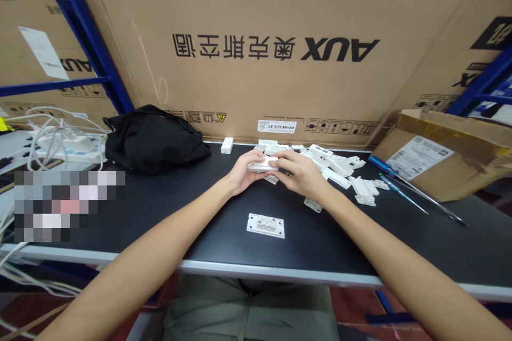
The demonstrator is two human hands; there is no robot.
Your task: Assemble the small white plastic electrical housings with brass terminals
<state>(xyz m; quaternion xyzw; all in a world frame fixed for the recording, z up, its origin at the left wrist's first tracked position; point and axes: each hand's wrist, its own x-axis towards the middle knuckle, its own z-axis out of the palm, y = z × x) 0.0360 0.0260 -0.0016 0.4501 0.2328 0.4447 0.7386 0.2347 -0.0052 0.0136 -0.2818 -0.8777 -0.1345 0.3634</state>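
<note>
Both my hands meet over the middle of a black table (168, 224), gripping one white plastic switch part (262, 165) between them. My left hand (244, 170) wraps its left end with fingers curled. My right hand (298, 170) pinches its right end from above. A white switch plate (265, 225) lies flat on the table, closer to me than the hands. Behind and to the right of the hands spreads a pile of several white plastic parts (340, 168).
A black bag (154, 138) lies at the back left. A blue-handled screwdriver (384, 166) and an open cardboard box (444, 152) sit at the right. Large AUX cartons (280, 48) stand behind. White cables (48, 136) lie at the far left. A small white block (226, 145) rests by the carton.
</note>
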